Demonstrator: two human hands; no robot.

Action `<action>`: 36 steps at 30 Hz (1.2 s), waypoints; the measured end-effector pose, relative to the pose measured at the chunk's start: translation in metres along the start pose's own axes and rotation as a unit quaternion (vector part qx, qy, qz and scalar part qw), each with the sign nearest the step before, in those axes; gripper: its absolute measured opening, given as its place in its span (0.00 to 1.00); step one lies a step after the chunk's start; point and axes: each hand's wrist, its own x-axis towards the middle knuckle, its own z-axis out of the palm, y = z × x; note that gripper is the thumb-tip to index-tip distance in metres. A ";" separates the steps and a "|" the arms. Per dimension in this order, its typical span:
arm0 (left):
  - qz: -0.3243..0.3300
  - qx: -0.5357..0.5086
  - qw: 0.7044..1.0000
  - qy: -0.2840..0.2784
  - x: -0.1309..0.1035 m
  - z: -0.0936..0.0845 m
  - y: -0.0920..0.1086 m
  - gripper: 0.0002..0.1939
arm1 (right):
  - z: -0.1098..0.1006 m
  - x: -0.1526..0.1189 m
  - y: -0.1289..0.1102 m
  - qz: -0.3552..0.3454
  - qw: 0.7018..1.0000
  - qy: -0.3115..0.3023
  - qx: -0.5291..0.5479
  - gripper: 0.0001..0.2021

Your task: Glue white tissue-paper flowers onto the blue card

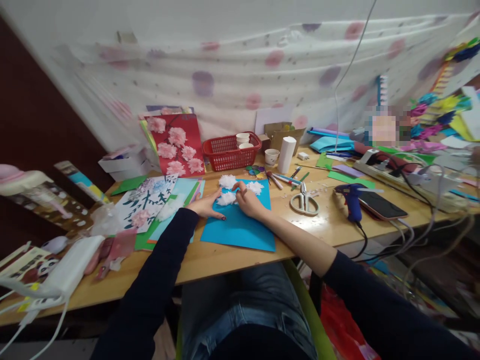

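Observation:
A sheet of bright blue paper [240,226] lies on the desk in front of me, with several fluffy white paper flowers [226,199] grouped on its upper part. My left hand [207,204] is at the sheet's left edge, its thumb and fingers spread apart beside the flowers. Over the middle of the flowers is my right hand [247,200], fingers curled together and pointing down among the petals. Whatever its fingertips pinch is hidden. Another white flower [255,188] sits just to the right of that hand.
Scissors [304,202], pens [287,179] and a blue glue gun [351,202] lie right of the paper, near a phone [382,205]. Behind stand a red basket [228,159], a white paper roll [287,155] and a red flower picture [180,145]. Stacked papers [144,202] lie left.

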 end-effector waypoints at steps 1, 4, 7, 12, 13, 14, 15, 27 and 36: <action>0.000 -0.003 1.000 0.001 0.000 0.000 0.000 0.61 | -0.001 0.003 0.003 0.014 1.000 0.021 0.012 0.08; 0.003 -0.010 1.000 0.006 0.000 0.001 -0.001 0.61 | -0.004 0.008 0.013 0.059 0.994 0.071 0.059 0.08; 0.007 -0.012 1.000 0.009 0.000 0.001 -0.003 0.62 | -0.006 0.011 0.021 0.100 0.983 0.106 0.110 0.08; 0.010 -0.022 1.000 0.020 -0.001 0.005 -0.002 0.60 | -0.008 0.013 0.028 0.136 0.962 0.152 0.181 0.07; 0.011 -0.026 0.999 0.028 -0.001 0.005 -0.001 0.59 | -0.008 0.013 0.028 0.139 0.959 0.155 0.193 0.07; 0.011 -0.031 0.999 0.039 0.000 0.005 -0.001 0.57 | -0.009 0.014 0.029 0.141 0.956 0.158 0.203 0.08; 0.010 -0.036 0.998 0.055 0.000 0.003 -0.001 0.54 | -0.009 0.014 0.029 0.142 0.953 0.161 0.213 0.08; -0.194 0.003 0.928 0.318 -0.049 -0.079 -0.073 0.01 | -0.013 0.015 0.029 0.145 0.927 0.190 0.288 0.07; -0.198 -0.052 0.919 0.337 -0.029 -0.057 -0.075 0.10 | -0.015 0.011 0.018 0.127 0.944 0.174 0.250 0.06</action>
